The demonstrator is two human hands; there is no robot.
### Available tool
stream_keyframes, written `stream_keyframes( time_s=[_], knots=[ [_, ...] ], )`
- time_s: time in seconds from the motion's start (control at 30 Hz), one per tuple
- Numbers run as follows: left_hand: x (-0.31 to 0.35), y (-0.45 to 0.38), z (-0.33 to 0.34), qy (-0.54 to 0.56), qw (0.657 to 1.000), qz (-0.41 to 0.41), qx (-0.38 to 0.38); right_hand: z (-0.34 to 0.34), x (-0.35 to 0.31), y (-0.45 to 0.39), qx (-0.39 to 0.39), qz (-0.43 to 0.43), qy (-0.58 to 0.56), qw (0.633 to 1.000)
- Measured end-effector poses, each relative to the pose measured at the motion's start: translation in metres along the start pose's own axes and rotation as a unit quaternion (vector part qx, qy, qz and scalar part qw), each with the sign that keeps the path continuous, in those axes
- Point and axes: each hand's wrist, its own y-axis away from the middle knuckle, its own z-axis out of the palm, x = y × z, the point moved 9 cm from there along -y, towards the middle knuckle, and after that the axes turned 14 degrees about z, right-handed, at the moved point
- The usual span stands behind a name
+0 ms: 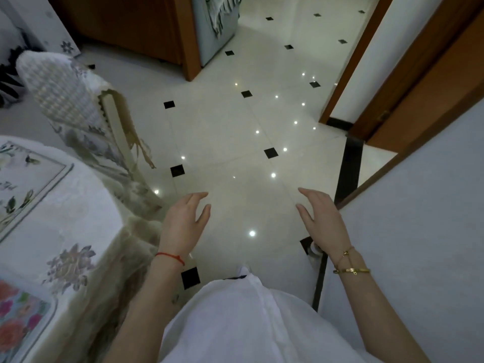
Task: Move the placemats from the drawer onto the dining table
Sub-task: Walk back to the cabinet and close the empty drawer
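Note:
My left hand [184, 221] and my right hand [320, 218] hang in front of me over the tiled floor, fingers apart, holding nothing. The dining table [78, 205] stands at my left under a white lace cloth. A pale floral placemat [23, 179] lies on it, and a bright flowered placemat [21, 318] lies nearer me at the bottom left edge. No drawer is in view.
A dining chair [78, 108] with a floral cover stands beside the table's far corner. A white wall [419, 244] runs close along my right, with a wooden door frame [392, 82] beyond. A wooden cabinet [136, 27] stands ahead. Glossy floor tiles [248, 127] stretch forward.

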Motion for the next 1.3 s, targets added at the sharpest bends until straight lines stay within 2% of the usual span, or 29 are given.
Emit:
stream_keyframes(
  time_s=[0.4, 0.67, 0.83, 0.97, 1.3],
  knots=[
    [-0.062, -0.212, 0.033, 0.000, 1.000, -0.013, -0.019, 0.026, -0.008, -0.221, -0.020, 0.010, 0.005, 1.000],
    [-0.127, -0.376, 0.042, -0.009, 0.997, -0.076, 0.026, 0.048, -0.034, -0.429, -0.053, -0.020, -0.004, 0.998],
    [-0.164, -0.463, 0.020, -0.022, 0.985, -0.149, 0.080, 0.062, -0.093, -0.569, -0.087, -0.092, 0.019, 0.992],
    [-0.205, -0.501, 0.009, -0.028, 0.970, -0.214, 0.112, 0.089, -0.157, -0.655, -0.122, -0.156, 0.025, 0.980],
    [-0.363, -0.587, -0.017, -0.045, 0.938, -0.307, 0.157, 0.224, -0.301, -0.799, -0.202, -0.243, 0.029, 0.948]
  ],
)
